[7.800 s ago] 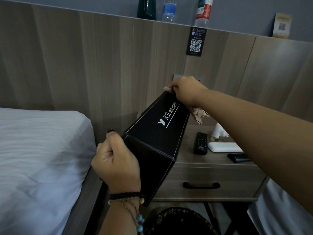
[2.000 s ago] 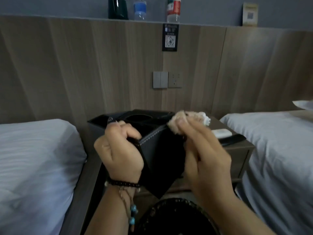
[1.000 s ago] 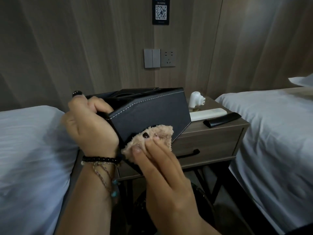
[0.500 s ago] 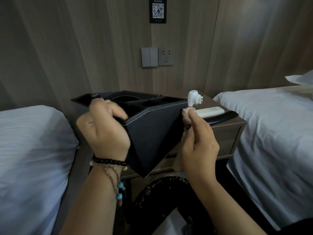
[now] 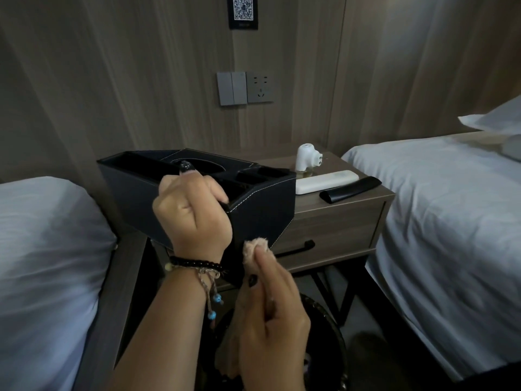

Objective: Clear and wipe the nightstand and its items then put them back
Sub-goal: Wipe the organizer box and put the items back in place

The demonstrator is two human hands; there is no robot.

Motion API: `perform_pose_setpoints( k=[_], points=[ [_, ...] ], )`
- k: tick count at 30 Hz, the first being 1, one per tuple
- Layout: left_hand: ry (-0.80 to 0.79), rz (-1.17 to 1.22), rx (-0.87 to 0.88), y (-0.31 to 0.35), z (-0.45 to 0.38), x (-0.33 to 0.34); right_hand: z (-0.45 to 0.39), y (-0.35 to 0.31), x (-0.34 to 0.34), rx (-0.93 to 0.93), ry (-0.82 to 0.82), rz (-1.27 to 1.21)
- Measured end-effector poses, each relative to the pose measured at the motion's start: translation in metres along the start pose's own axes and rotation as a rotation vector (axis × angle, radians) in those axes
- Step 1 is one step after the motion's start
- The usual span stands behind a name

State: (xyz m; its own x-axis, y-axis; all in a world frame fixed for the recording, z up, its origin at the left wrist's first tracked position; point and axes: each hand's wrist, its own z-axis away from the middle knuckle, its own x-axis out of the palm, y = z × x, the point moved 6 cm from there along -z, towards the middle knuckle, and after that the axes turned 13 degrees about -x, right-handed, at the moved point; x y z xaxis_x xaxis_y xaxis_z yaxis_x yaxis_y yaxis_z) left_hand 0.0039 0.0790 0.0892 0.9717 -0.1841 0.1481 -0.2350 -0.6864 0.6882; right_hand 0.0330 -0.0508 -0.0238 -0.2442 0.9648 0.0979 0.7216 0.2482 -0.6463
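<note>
My left hand (image 5: 194, 213) grips the near rim of a black leather organiser box (image 5: 262, 213), holding it in the air in front of the wooden nightstand (image 5: 332, 230). My right hand (image 5: 270, 314) pinches a beige cloth (image 5: 255, 249) against the box's lower front corner. On the nightstand top lie a white remote (image 5: 324, 182), a black remote (image 5: 349, 189) and a small white plug-in device (image 5: 307, 158).
White beds stand on both sides, the left bed (image 5: 48, 263) and the right bed (image 5: 451, 221). A black bin (image 5: 335, 342) sits on the floor below my hands. A switch and socket panel (image 5: 245, 87) is on the wood wall behind.
My right hand with the cloth slid from the box's right edge down to its lower front corner. The box turned more level, its open top facing up.
</note>
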Motion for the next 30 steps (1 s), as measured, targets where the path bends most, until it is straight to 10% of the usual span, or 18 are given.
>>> perform_pose_setpoints(
  k=[9, 19, 30],
  points=[
    [0.029, -0.203, 0.216, -0.005, -0.004, 0.012, -0.019, 0.012, -0.008, 0.289, -0.139, -0.166],
    [-0.126, -0.8, 0.234, -0.067, -0.077, -0.049, -0.033, 0.004, -0.003, 0.178, -0.271, -0.079],
    [0.143, -1.117, 0.295, -0.028, -0.046, -0.042, -0.101, 0.024, 0.005, 0.156, -0.217, 0.096]
  ],
)
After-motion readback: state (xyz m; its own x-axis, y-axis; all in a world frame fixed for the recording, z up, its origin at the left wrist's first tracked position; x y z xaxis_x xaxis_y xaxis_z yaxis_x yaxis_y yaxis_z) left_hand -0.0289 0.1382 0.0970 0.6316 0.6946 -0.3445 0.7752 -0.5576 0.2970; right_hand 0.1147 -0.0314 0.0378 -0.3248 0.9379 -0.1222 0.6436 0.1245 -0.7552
